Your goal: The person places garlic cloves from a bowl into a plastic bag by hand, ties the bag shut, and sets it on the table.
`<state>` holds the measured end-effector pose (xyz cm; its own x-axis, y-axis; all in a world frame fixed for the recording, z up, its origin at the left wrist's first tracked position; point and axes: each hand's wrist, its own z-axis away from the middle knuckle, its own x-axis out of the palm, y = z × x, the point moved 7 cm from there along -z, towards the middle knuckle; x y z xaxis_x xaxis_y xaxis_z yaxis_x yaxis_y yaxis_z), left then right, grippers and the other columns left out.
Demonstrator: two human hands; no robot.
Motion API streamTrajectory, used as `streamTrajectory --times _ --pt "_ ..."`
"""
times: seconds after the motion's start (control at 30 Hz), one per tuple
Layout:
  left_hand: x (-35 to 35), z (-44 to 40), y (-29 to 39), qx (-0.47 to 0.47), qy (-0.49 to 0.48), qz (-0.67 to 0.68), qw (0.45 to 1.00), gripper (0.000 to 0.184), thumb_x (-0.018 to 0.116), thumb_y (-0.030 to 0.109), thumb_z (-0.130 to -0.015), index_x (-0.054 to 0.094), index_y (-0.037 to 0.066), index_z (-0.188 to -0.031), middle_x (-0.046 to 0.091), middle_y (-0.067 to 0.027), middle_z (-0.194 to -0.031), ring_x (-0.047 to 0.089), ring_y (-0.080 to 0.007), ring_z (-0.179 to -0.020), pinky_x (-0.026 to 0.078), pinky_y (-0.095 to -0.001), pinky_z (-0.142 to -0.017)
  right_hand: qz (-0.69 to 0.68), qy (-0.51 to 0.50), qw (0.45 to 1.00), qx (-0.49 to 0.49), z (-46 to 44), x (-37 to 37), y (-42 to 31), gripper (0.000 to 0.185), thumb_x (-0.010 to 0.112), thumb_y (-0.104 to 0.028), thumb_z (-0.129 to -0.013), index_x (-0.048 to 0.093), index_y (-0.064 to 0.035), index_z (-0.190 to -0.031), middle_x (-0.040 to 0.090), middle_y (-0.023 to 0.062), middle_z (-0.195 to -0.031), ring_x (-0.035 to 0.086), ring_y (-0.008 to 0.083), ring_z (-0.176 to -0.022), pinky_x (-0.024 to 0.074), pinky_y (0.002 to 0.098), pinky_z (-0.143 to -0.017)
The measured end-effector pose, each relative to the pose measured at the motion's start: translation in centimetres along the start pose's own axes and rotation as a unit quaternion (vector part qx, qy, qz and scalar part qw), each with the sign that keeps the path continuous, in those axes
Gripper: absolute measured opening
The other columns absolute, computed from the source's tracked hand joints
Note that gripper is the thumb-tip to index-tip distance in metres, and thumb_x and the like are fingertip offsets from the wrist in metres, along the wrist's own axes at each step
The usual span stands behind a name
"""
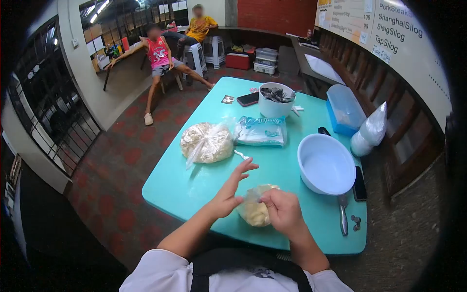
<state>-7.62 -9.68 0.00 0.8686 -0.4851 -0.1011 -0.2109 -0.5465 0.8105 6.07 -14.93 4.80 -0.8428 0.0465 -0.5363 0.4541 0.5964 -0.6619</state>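
A small clear plastic bag (255, 214) of pale yellow pieces rests on the turquoise table (194, 194) close to my body. My right hand (287, 211) is closed, gripping the bag's upper right side between thumb and fingers. Just left of the bag, my left hand (228, 192) has its fingers stretched out and apart, the thumb close to the plastic; whether it touches I cannot tell. Farther off lies a large knotted clear bag (208, 142) of pale contents. Beside it is a teal-and-white plastic packet (261, 131), with a twisted white strip (241, 155) nearer me.
A white basin (326, 164) stands right, near a knife (344, 219), coins (356, 224) and a phone (359, 184). Behind are a tub of dark utensils (276, 97), another phone (248, 99) and a blue container (345, 109). Two people sit across the room.
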Motion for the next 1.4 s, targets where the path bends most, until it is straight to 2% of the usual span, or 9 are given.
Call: streamTrajectory --times 0.1,0.2,0.5,0.6,0.8,0.93,1.03,1.27,1.4 --pt "1.7 1.2 -1.2 -0.045 -0.117 -0.104 0.987 0.134 0.075 0.074 -0.055 0.019 -0.004 -0.148 0.024 -0.0221 -0.154 0.021 -0.0351 -0.144 0.018 -0.0446 -0.116 -0.001 -0.035 0.999 -0.033 0.5 0.8 -0.3 0.009 0.061 -0.013 -0.088 0.064 -0.0048 -0.088 0.064 0.0154 -0.08 0.063 0.0355 -0.071 0.0493 0.0416 -0.062" --pt "3.9 1.2 -0.2 0.0 -0.19 -0.243 0.951 0.132 0.079 0.069 -0.052 0.022 -0.003 -0.148 0.028 -0.0246 -0.151 0.027 -0.0388 -0.14 0.021 -0.0456 -0.115 -0.043 -0.056 0.994 -0.078 0.3 1.4 -1.9 0.008 0.063 -0.013 -0.086 0.064 -0.0045 -0.086 0.063 0.0148 -0.077 0.062 0.0348 -0.069 0.0488 0.0416 -0.061" --pt "7.1 -0.2 0.5 -0.124 -0.184 -0.246 0.944 0.081 0.073 0.036 -0.069 0.044 0.012 -0.14 0.039 -0.0185 -0.144 0.04 -0.0397 -0.13 0.035 -0.0513 -0.105 0.057 -0.068 0.99 -0.107 1.0 1.8 -2.1 0.007 0.064 -0.012 -0.083 0.063 -0.0053 -0.084 0.061 0.0138 -0.074 0.062 0.031 -0.066 0.0481 0.041 -0.06" --pt "7.6 -0.7 0.6 0.045 -0.108 -0.268 0.956 0.069 0.071 0.036 -0.071 0.052 0.019 -0.135 0.042 -0.0182 -0.141 0.04 -0.04 -0.131 0.038 -0.0513 -0.101 0.08 -0.058 0.987 -0.125 0.7 1.4 -3.1 0.008 0.065 -0.011 -0.083 0.063 -0.0037 -0.081 0.061 0.0147 -0.073 0.062 0.0315 -0.066 0.0487 0.041 -0.061" --pt "9.1 -1.1 -1.4 0.051 -0.181 -0.206 0.96 0.037 0.061 0.028 -0.083 0.063 0.011 -0.116 0.059 -0.0114 -0.127 0.049 -0.0295 -0.127 0.038 -0.0457 -0.105 0.043 0.053 0.993 -0.1 -0.1 0.2 -2.6 0.008 0.07 -0.007 -0.081 0.064 -0.0014 -0.082 0.057 0.0132 -0.066 0.059 0.0286 -0.059 0.0459 0.0392 -0.055" --pt "8.4 0.3 -4.3 -0.151 -0.165 -0.006 0.975 0.043 0.055 0.016 -0.083 0.056 0.013 -0.126 0.052 -0.0115 -0.135 0.044 -0.0333 -0.13 0.033 -0.046 -0.106 -0.064 0.118 0.991 -0.003 -0.2 -1.2 -0.6 0.006 0.07 -0.003 -0.081 0.064 -0.0017 -0.081 0.056 0.0047 -0.062 0.05 0.0139 -0.053 0.0409 0.0289 -0.051" --pt "8.3 -1.1 -3.7 -0.112 -0.224 -0.128 0.96 0.038 0.052 0.011 -0.085 0.059 0.009 -0.122 0.057 -0.0131 -0.129 0.046 -0.0333 -0.129 0.035 -0.0445 -0.106 -0.129 0.177 0.969 0.114 1.2 -3.9 2.6 0.007 0.069 -0.001 -0.083 0.063 -0.0028 -0.079 0.054 -0.0063 -0.065 0.037 -0.0002 -0.057 0.0304 0.0177 -0.051" --pt "7.6 -1.8 -4.3 -0.118 -0.19 0.008 0.975 0.042 0.046 -0.003 -0.079 0.06 0.004 -0.118 0.06 -0.0121 -0.125 0.042 -0.03 -0.133 0.032 -0.0437 -0.11 -0.297 0.412 0.852 0.129 6.3 -10.7 9.5 0.007 0.067 -0.004 -0.085 0.06 -0.0047 -0.087 0.057 -0.0042 -0.075 0.042 0.0018 -0.061 0.0347 0.0181 -0.056" --pt "7.4 -1.9 -5.6 -0.144 -0.188 0.108 0.966 0.027 0.053 0.01 -0.089 0.061 0.001 -0.113 0.062 -0.0123 -0.121 0.04 -0.0327 -0.134 0.03 -0.0432 -0.111 -0.197 0.266 0.917 0.224 6.4 -10.1 10.8 0.025 0.069 -0.014 -0.084 0.061 -0.0026 -0.105 0.057 0.0018 -0.088 0.049 0.0088 -0.077 0.0372 0.023 -0.068"
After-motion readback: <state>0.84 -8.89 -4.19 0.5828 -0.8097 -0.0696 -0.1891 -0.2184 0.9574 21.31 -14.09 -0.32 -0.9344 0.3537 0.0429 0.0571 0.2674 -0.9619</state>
